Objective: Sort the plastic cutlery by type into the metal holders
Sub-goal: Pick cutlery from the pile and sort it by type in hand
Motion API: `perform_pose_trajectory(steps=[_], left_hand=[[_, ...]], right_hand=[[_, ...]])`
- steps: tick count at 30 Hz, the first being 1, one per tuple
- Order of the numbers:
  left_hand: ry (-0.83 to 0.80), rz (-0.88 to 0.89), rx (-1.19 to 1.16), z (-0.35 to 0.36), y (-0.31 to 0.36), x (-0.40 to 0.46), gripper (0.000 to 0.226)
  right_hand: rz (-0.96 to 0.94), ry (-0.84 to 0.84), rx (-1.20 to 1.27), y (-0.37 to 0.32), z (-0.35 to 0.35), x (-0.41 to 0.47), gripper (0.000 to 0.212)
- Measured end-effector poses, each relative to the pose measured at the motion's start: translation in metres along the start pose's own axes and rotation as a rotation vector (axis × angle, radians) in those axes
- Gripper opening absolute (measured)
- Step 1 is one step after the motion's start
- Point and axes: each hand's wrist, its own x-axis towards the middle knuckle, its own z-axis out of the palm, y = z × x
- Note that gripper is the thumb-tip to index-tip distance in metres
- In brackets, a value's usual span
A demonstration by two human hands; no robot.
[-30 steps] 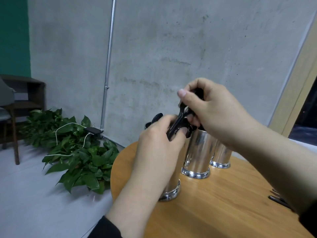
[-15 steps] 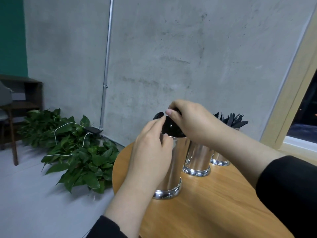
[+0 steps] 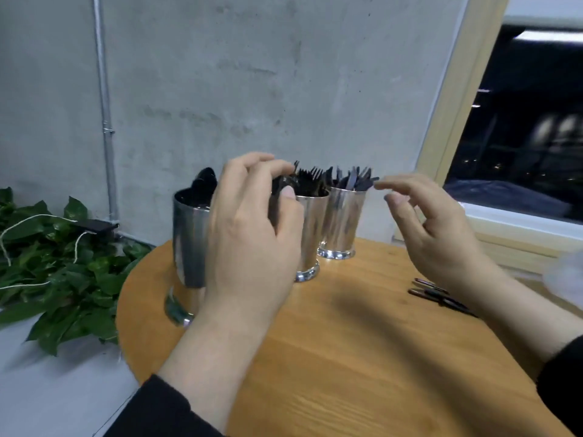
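My left hand (image 3: 249, 247) hovers loosely curled before the fork holder (image 3: 310, 228), my right hand (image 3: 438, 234) empty beside it, free for the loose cutlery (image 3: 438, 296).

- A grey concrete wall (image 3: 284, 74) stands behind the hands.
- A metal pipe (image 3: 104, 115) runs down the wall, left of the hands.
- Green plants (image 3: 56, 269) lie on the pale floor (image 3: 47, 398) at far left, with white cord (image 3: 31, 220) over the leaves.
- A wood-framed window (image 3: 520, 121), dark outside, lies beyond the right hand.
- The round wooden surface (image 3: 347, 357) lies under the hands.
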Motion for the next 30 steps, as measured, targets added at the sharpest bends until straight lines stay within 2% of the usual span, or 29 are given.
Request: perform_pose_trajectory(steps=[3,5,7,11,13,15,18,21,24,26,30], left_hand=[[-0.086,0.059,-0.098,0.035,0.019,-0.019,0.022],[-0.222,0.049,-0.166,0.063,0.034,-0.035,0.020],[-0.458,0.007,-0.154,0.095,0.050,-0.050,0.019],[-0.979,0.064,0.100,0.174,0.066,-0.073,0.029],[-1.131,0.106,0.207,0.211,0.065,-0.082,0.037],[-1.169,0.123,0.255,0.242,0.060,-0.090,0.044],[-1.128,0.067,0.275,0.281,0.047,-0.101,0.057],[-1.191,0.005,0.252,0.314,0.037,-0.106,0.061],[-1.302,0.131,0.252,0.331,0.035,-0.109,0.057],[-1.352,0.177,0.243,0.334,0.034,-0.113,0.051],[-1.308,0.206,0.168,0.330,0.029,-0.114,0.037]], right_hand=[[0.248,-0.135,-0.168,0.064,-0.047,-0.074,0.033],[0.399,-0.203,-0.236,0.100,-0.075,-0.120,0.025],[0.525,-0.278,-0.286,0.128,-0.097,-0.156,0.022],[0.671,-0.418,-0.353,0.170,-0.112,-0.183,0.052],[0.684,-0.485,-0.355,0.187,-0.107,-0.187,0.064],[0.688,-0.518,-0.350,0.202,-0.100,-0.187,0.068],[0.668,-0.525,-0.326,0.218,-0.094,-0.183,0.067],[0.622,-0.522,-0.263,0.228,-0.091,-0.177,0.056],[0.558,-0.529,-0.167,0.230,-0.090,-0.175,0.035],[0.538,-0.521,-0.140,0.229,-0.090,-0.174,0.031],[0.508,-0.491,-0.127,0.224,-0.090,-0.173,0.026]])
